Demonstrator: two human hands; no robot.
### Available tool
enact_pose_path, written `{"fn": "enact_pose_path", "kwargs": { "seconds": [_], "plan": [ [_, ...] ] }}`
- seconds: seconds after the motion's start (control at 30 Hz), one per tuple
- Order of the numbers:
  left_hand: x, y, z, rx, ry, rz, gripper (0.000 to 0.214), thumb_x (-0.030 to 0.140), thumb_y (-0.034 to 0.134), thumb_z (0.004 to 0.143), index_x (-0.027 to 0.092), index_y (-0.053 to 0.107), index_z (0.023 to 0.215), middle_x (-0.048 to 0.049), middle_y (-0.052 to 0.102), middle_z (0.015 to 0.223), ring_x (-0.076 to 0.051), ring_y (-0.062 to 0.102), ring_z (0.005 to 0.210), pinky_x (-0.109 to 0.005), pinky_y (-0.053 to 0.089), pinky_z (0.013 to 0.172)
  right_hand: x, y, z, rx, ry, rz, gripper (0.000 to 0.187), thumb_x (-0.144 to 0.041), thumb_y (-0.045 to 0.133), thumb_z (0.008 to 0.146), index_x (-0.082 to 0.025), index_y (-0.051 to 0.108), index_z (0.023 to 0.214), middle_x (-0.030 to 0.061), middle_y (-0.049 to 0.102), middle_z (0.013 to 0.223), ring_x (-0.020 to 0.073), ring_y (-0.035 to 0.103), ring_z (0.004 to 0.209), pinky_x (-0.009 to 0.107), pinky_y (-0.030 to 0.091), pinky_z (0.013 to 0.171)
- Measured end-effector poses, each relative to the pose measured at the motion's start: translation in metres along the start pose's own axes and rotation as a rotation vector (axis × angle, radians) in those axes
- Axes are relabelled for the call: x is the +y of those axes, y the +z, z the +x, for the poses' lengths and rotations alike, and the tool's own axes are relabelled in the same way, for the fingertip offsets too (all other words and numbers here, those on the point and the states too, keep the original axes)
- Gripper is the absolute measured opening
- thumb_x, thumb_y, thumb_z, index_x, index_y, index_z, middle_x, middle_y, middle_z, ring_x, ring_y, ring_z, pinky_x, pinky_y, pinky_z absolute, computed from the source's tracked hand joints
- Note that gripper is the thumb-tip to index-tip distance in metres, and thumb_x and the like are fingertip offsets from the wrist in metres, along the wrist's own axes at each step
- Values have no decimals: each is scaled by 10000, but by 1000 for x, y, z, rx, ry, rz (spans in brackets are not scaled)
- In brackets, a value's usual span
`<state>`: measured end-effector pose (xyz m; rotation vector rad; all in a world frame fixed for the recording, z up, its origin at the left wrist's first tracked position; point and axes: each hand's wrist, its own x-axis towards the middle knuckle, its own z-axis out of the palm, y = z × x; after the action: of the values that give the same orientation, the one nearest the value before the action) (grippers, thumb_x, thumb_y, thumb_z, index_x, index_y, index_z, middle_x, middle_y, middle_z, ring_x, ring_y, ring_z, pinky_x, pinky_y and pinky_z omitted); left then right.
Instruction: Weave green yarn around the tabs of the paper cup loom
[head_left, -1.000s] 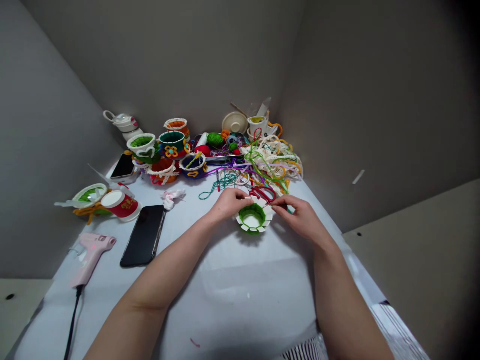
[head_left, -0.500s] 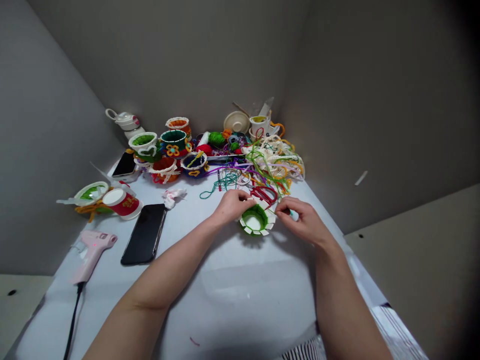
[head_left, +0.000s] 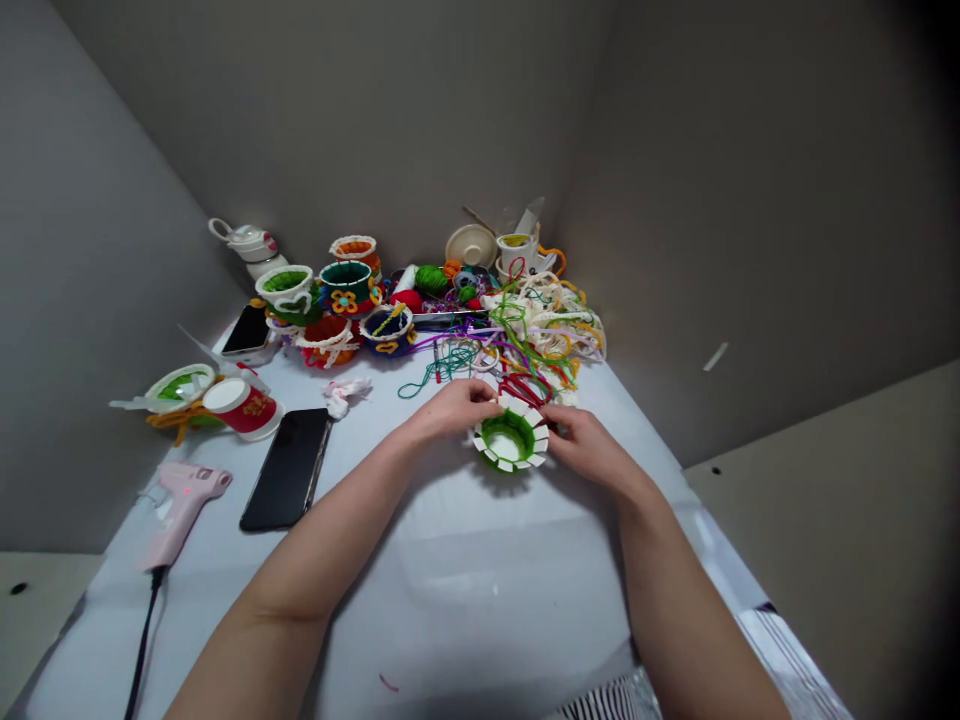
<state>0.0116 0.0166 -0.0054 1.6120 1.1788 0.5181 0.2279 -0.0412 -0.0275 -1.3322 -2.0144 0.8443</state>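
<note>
A paper cup [head_left: 541, 446] with a rim cut into white tabs and green yarn woven round its inside is held just over the table. My left hand [head_left: 463, 406] pinches its far left rim between thumb and fingers. On the cup's right side is my right hand [head_left: 581, 440], its fingers closed against the outer wall; whether it also holds a yarn end is hidden. Red-handled scissors [head_left: 525, 388] lie right behind the cup, partly covered by it.
At the left lie a pink glue gun [head_left: 184, 505], a black phone [head_left: 286, 470] and a red paper cup [head_left: 244, 408]. Decorated yarn baskets [head_left: 349, 290] stand at the back left. A tangled yarn heap [head_left: 559, 315] fills the back right, beside a crumpled tissue [head_left: 346, 396] further left.
My right hand has moved left and in against the cup's side; the small pale thing seen by its fingers before no longer shows. The left hand keeps its hold on the rim.
</note>
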Motion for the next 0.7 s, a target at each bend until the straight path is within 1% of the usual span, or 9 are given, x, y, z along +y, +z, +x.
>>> {"fn": "enact_pose_path", "kwargs": {
  "seconds": [0.07,0.13,0.2,0.23,0.27,0.33,0.43,0.57,0.7],
  "plan": [
    [1,-3,3,-52,49,-7,244,337,676,705,150,697,861,-27,657,782,-126,554,685,-232,401,608,1,1,1,18,-3,-6,180,-215,495,842,-161,666,825,34,672,793,175,583,739,263,424,654],
    [1,-1,6,-87,74,-33,275,380,685,706,149,710,855,-26,656,773,-127,553,682,-233,402,607,3,3,2,34,-6,-11,176,-225,504,843,-161,667,822,36,676,796,178,591,741,265,429,657],
    [2,5,9,-103,35,-69,300,415,694,695,138,708,808,-15,626,702,-120,525,627,-234,386,573,4,4,3,53,-12,-7,180,-234,508,848,-162,670,822,37,681,793,181,596,737,268,436,660],
    [2,8,9,-89,7,-81,302,422,697,688,132,699,773,-7,602,663,-113,502,597,-234,373,554,5,5,3,67,-17,-4,183,-239,509,850,-163,674,824,38,686,797,183,599,737,271,440,663],
    [2,11,8,-53,-14,-87,299,421,700,681,127,685,734,1,577,629,-107,479,574,-234,358,540,5,6,4,82,-22,-3,188,-242,509,853,-165,679,829,40,693,806,185,603,741,273,444,666],
    [1,14,4,65,-27,-80,294,416,698,673,125,654,672,11,539,592,-101,450,560,-234,335,531,6,7,5,108,-39,-7,196,-244,509,859,-170,689,837,44,705,827,190,611,749,281,453,675],
    [-2,14,-5,206,-17,-66,299,421,676,683,128,632,642,12,526,587,-103,437,573,-239,319,539,5,8,6,147,-72,-16,195,-248,515,870,-179,697,852,50,711,840,192,620,760,295,462,697],
    [-4,10,-17,286,-49,-62,289,409,655,689,137,600,608,20,491,557,-101,407,557,-247,298,541,3,5,6,231,-101,-22,166,-285,565,868,-191,698,839,55,713,844,191,622,762,305,462,704],
    [-4,11,-18,312,-59,-62,290,407,653,686,147,572,587,23,477,546,-103,405,547,-250,293,535,2,2,6,309,-93,-27,170,-316,599,855,-188,687,787,56,698,800,184,586,708,310,452,672]
  ]
}}
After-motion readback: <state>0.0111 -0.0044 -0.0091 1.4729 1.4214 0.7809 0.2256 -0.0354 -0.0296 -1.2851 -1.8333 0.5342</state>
